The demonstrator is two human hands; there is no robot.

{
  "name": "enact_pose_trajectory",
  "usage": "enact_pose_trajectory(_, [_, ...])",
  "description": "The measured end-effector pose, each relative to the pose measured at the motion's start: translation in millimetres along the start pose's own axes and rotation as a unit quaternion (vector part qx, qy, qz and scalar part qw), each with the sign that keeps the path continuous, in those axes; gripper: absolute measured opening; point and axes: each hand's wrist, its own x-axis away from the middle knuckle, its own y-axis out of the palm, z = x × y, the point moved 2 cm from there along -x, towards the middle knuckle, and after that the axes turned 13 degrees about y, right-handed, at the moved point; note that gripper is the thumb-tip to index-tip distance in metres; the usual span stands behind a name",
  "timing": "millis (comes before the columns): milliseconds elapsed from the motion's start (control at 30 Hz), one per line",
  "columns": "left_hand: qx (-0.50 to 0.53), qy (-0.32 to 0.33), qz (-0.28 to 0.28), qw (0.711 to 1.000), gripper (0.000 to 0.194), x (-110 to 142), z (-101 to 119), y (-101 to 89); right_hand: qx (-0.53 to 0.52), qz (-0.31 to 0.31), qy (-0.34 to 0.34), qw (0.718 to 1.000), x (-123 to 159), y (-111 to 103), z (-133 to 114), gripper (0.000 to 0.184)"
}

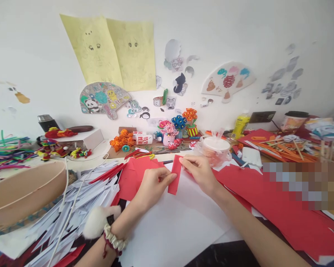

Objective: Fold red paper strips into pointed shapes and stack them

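Note:
Between my two hands a narrow folded strip of red paper [173, 184] is held up at a slant over a large white sheet [180, 222]. My left hand [157, 181] pinches the strip's left edge near its middle, thumb on the near face. At the strip's upper right, my right hand [199, 168] grips the edge between thumb and fingers. Red paper squares [129, 181] lie just behind my left hand. A white fluffy ball [96, 222] rests beside my left wrist, which wears a cream scrunchie [115, 239].
Folded white paper strips [75, 200] pile up at left beside a tan basket [25, 193] and a white cable. Large red sheets [267, 204] spread at right. Behind stand a lidded plastic cup [217, 146], craft flowers [169, 129] and a yellow bottle [240, 126].

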Motion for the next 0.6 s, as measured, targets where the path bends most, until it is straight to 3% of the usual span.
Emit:
enact_pose_trajectory(233, [-0.009,0.002,-0.061,0.998,0.038,1.7,-4.1,-0.4,-0.026,0.020,0.010,0.999,-3.6,-4.2,5.1,0.038])
enact_pose_trajectory(367, [-0.003,-0.011,-0.056,0.998,0.041,1.7,-4.9,-2.4,-0.025,0.028,0.008,0.999,-4.1,-5.2,6.2,0.038])
enact_pose_trajectory(500, [0.049,-0.005,-0.053,0.997,0.028,0.5,-3.8,-1.8,-0.047,0.045,0.006,0.998,-5.0,-6.8,5.3,0.038])
enact_pose_trajectory(600, [0.019,-0.007,-0.050,0.999,0.031,-0.2,-4.9,-5.3,-0.045,0.047,0.015,0.998,-6.2,-8.2,5.4,0.037])
